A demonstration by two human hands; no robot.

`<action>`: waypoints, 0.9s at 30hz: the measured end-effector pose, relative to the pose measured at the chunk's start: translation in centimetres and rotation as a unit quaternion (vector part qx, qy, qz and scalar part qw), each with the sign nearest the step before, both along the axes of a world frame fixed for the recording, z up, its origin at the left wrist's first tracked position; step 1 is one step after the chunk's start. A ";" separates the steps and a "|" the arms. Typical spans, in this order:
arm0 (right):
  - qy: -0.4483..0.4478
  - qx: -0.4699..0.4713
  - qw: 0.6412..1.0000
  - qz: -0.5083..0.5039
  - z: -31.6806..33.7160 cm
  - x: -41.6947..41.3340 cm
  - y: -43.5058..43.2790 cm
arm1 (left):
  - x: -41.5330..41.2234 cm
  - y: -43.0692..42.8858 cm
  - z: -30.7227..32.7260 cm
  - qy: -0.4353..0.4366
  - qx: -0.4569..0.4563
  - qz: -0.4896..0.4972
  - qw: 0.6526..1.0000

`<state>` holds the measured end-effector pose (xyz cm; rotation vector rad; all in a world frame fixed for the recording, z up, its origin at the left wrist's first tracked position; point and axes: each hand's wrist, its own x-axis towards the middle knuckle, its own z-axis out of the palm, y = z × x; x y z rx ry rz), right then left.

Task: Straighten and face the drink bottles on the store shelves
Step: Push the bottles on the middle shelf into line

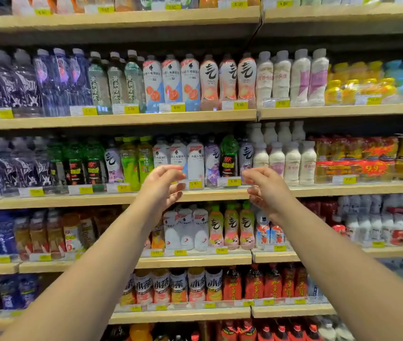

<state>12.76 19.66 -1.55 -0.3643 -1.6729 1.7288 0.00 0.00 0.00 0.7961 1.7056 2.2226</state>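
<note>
Pale wood shelf edges are running across the whole view, and I am holding both hands up in front of the third shelf [210, 194] from the top. My left hand [162, 184] is hovering with its fingers curled and spread, gripping nothing. My right hand [264, 188] is doing the same, loosely cupped and empty. Both are hanging just in front of the price strip, apart from any bottle.

I am judging that I am between grasps, lining up on the stretch of bottles framed by the two hands. The white bottles [178, 156] are standing upright with labels facing out, and they are looking tidy enough. Next to them, the purple-labelled bottle [212, 159] and its twin [245, 156] are being split by a green bottle with a black label [229, 156], which seems to be sitting in the wrong row. That looks to me like the thing needing attention.

The next move is calling for a reach past the clear front rail, with one hand closing round the green bottle's body while the other is steadying its neighbours, since they are packed touching one another and could tip if I pull carelessly. The picture is soft with blur, so I cannot read the finer label print.
</note>
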 end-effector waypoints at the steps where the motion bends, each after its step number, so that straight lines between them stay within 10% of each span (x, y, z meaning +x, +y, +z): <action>1: -0.004 0.004 1.000 -0.004 -0.1 -0.5 0.3 | -0.6 0.7 -0.3 0.001 -0.012 -0.009 1.000; 11: -0.027 0.057 0.998 -0.020 -0.3 -9.2 9.3 | -9.3 11.8 -3.2 0.135 -0.199 -0.080 0.967; 18: -0.045 0.150 0.985 -0.067 -0.4 -15.9 14.5 | -16.7 18.1 -6.1 0.515 -0.483 0.028 0.707; 27: -0.077 0.308 0.934 -0.164 0.5 -22.4 19.3 | -21.8 21.8 -8.8 0.544 -0.482 0.105 0.679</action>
